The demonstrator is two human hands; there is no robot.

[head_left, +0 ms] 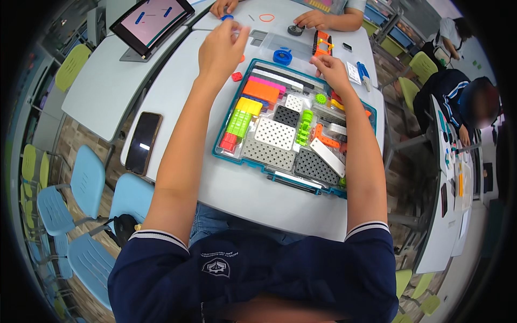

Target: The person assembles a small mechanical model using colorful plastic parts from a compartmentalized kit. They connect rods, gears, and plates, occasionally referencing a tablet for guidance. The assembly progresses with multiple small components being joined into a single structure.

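Observation:
My left hand [221, 49] is raised over the table beyond the far left corner of a teal-edged parts case [233, 104]. Its fingers are loosely bent and apart, with nothing visible in them. Just past its fingertips is a small blue piece [226, 18], beside another person's hand [223, 6]. My right hand [332, 72] hovers over the case's far right part, fingers half curled and apart, with nothing visible between them. Between my hands, beyond the case, lies a round blue part [282, 56]. In the case are a white perforated plate [274, 133], green gears [304, 128] and an orange bracket [325, 136].
A second hand of the person opposite [312, 20] touches a black wheel [294, 30]. Near it stands an orange assembly [322, 43]; blue-handled pliers [364, 76] lie at the right. Left are a phone [144, 142] and a laptop [152, 21]. Blue chairs [88, 175] stand nearby.

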